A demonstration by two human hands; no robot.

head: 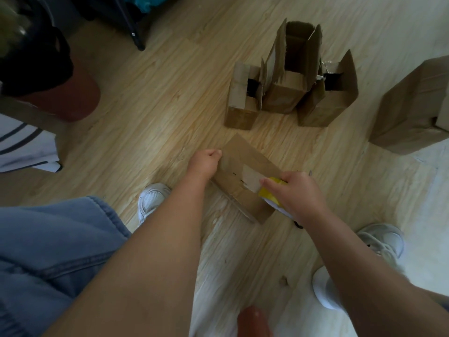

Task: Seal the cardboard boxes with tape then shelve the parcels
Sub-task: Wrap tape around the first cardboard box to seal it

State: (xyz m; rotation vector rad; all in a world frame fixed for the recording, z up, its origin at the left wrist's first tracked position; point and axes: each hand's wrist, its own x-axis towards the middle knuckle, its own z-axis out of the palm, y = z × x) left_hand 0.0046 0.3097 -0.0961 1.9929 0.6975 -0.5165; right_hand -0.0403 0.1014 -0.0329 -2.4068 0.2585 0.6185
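Note:
A closed cardboard box [239, 164] lies on the wooden floor between my feet, with a torn pale label patch on top. My left hand [205, 160] has its fingers curled at the box's far left corner and seems to pinch the tape end there; I cannot make the tape out clearly. My right hand [295, 193] grips a yellow tape roll [268, 194] held over the box's near right end, with the index finger stretched along the top. Three open cardboard boxes [289, 81] stand behind with flaps up. A larger closed box [413, 108] sits at the right.
A black bag on a red stool [73, 98] is at the left, above a striped white cloth [21, 147]. A black rack leg [139, 46] stands at the top. My white shoes [151, 199] flank the box, and blue denim fills the lower left.

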